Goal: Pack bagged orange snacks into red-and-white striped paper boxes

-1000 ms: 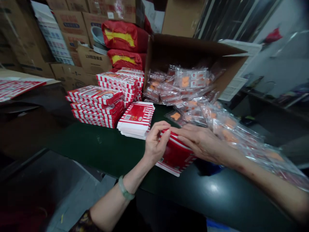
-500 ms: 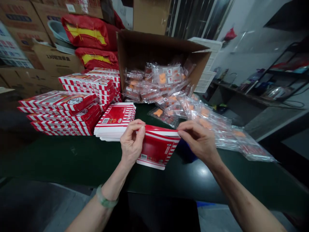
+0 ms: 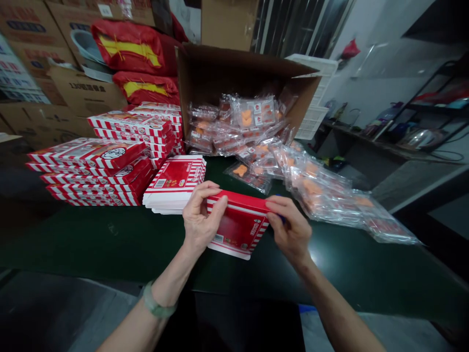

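Note:
A red-and-white striped cardboard box (image 3: 240,225) is held tilted over the green table, its top end folded over into a smooth red edge. My left hand (image 3: 203,212) grips its upper left corner, thumb on the front panel and fingers behind. At the upper right corner, my right hand (image 3: 289,225) pinches the box's edge between thumb and fingers. Just left of my left hand lies a stack of flat box blanks (image 3: 176,181). Beyond my right hand spread clear plastic packets (image 3: 318,190) with orange pieces inside.
Filled striped boxes (image 3: 95,166) are piled at the left. An open carton (image 3: 249,66) on its side spills more packets onto the green table (image 3: 128,244). Red bundles (image 3: 135,49) and brown cartons (image 3: 25,63) stack up behind. A white plastic crate (image 3: 311,112) stands behind the carton.
The box's top flap has gone from gaping to folded down shut. My right hand has moved left and inward along the edge; my left thumb has shifted slightly right.

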Tool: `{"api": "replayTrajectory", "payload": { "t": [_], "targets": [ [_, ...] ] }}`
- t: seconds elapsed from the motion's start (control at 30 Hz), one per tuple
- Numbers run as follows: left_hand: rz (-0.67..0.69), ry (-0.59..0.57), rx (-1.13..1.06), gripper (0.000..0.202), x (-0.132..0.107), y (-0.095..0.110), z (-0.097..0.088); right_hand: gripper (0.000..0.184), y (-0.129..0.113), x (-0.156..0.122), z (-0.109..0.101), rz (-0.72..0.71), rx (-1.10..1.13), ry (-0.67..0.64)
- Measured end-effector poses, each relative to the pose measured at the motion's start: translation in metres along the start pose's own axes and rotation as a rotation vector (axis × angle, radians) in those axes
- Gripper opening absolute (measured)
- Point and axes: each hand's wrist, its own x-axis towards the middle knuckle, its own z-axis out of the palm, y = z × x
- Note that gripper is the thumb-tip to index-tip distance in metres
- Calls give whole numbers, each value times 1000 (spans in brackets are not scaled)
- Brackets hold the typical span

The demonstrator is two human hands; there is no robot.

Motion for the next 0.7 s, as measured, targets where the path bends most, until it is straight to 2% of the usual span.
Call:
{"api": "replayTrajectory", "payload": {
  "t": [0.1, 0.17, 0.2, 0.3, 0.37, 0.4, 0.47, 0.53, 0.6, 0.7],
  "targets": [
    [93, -262, 42, 24, 17, -4, -9, 34, 6, -4, 6, -57, 11, -2],
    [185, -410, 96, 23, 28, -2, -13, 29, 7, -1, 11, -37, -13, 16],
    [230, -433, 134, 19, 31, 2, -14, 25, 6, 1, 15, -14, -19, 37],
    [333, -334, 315, 10, 26, 21, -19, 18, 1, 9, 23, 50, 22, 41],
    [365, -235, 458, 16, 14, 32, -24, 20, 3, 11, 21, 115, 66, -77],
    [381, -186, 503, 19, 8, 36, -27, 22, 7, 10, 14, 202, 42, -135],
    [395, -128, 542, 24, -1, 37, -31, 27, 21, 5, -9, 479, -107, -184],
    [395, -114, 528, 26, -5, 34, -32, 21, 43, -3, -42, 792, -298, -153],
    [390, -112, 492, 26, -5, 30, -31, 12, 64, -8, -73, 957, -339, -224],
    [398, -100, 463, 28, -2, 28, -28, 23, 81, -11, -98, 1148, -284, -396]
  ]
}}
